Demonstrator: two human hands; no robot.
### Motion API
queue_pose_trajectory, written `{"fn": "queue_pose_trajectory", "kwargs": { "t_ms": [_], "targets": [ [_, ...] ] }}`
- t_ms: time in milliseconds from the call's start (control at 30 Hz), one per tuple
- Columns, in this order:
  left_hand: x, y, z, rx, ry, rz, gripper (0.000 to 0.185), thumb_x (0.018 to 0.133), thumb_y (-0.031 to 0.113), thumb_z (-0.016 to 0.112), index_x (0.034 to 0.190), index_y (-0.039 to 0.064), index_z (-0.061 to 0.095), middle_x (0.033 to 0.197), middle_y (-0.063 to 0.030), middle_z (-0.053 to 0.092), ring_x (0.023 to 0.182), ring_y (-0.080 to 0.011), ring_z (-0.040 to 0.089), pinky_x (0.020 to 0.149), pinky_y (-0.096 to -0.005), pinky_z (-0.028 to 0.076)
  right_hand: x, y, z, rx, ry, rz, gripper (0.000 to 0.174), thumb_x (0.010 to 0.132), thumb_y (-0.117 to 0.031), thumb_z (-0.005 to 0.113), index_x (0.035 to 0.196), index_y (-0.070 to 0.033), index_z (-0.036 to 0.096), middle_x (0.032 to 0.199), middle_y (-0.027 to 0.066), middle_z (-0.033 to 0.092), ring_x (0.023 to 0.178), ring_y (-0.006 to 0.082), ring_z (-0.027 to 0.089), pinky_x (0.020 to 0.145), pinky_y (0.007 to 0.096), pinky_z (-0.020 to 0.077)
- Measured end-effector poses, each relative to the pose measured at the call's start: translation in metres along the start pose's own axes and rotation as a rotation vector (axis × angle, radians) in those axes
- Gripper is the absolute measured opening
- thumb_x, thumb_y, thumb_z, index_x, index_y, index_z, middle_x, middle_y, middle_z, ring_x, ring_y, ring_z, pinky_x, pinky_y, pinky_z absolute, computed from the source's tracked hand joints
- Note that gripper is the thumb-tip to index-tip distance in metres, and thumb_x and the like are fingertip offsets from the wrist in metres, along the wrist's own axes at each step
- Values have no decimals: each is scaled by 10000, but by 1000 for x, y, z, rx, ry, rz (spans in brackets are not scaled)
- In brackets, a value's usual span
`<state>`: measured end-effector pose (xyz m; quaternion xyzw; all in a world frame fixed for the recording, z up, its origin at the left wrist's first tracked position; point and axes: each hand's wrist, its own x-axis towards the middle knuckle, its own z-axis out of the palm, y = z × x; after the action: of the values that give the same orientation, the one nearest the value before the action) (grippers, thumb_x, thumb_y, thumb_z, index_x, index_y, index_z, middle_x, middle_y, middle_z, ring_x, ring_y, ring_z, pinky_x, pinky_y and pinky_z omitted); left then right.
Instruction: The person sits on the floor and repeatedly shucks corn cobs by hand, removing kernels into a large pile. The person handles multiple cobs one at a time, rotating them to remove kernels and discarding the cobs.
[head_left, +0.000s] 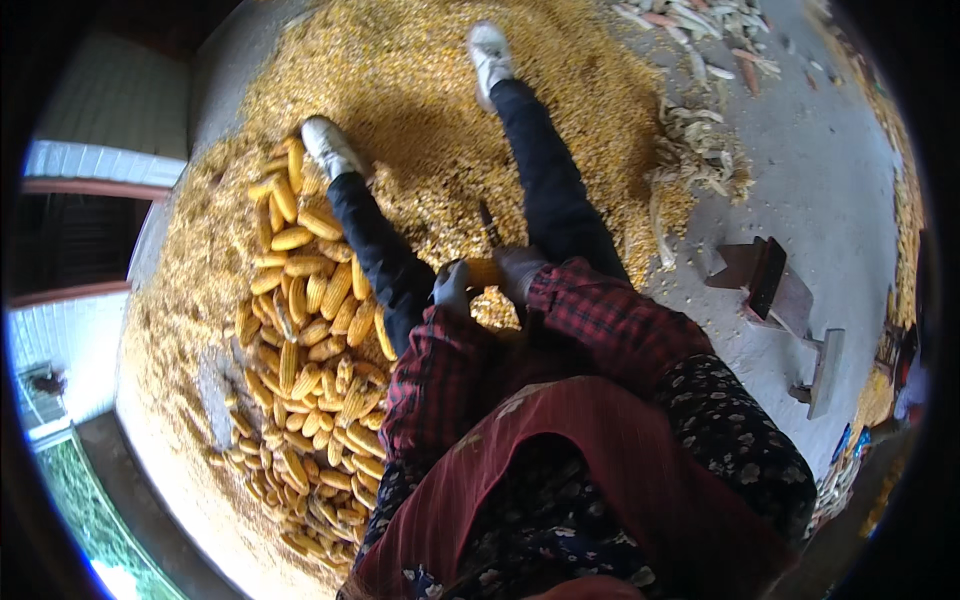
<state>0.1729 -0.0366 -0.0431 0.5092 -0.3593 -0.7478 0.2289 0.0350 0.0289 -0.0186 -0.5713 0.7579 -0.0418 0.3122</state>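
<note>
An ear of yellow corn (481, 272) lies crosswise between my two gloved hands. My left hand (451, 289) is closed around its left end, and my right hand (519, 268) grips the right end. A dark, narrow tool (489, 223), possibly a blade or spike, points away from beside my right hand; how it is held is hidden. Loose corn kernels (494, 309) show below the ear, between my forearms. To the left of my left leg lies a large heap of whole corn ears (307, 292).
Loose kernels (420, 60) cover the floor around my outstretched legs. Husks (697, 142) and bare cobs (746, 71) lie at the upper right. A small overturned stool or wooden frame (780, 289) rests on the concrete floor (840, 225) at right.
</note>
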Motion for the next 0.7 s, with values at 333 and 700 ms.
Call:
{"fn": "queue_pose_trajectory", "kwargs": {
  "t_ms": [333, 700],
  "targets": [
    [28, -24, -11, 285, 239, 29, 296, 748, 261, 511, 854, -15, 515, 678, -130, 560, 489, -240, 540, 388, -337, 440, -4, -12, 0, -151, -62, -12, 424, 625, -203, 629, 970, -65, 425, 981, 171, 492, 904, 313, 516, 755, 398, 410],
    [9, -4, 22, -70, 238, -172, 331, 775, 323, 478, 887, 15, 526, 830, -113, 563, 829, -246, 545, 684, -376, 461, -5, 14, 1, -95, -44, 54, 437, 633, -163, 626, 999, -57, 413, 1005, 173, 484, 944, 312, 493, 784, 377, 412]
  ]
}}
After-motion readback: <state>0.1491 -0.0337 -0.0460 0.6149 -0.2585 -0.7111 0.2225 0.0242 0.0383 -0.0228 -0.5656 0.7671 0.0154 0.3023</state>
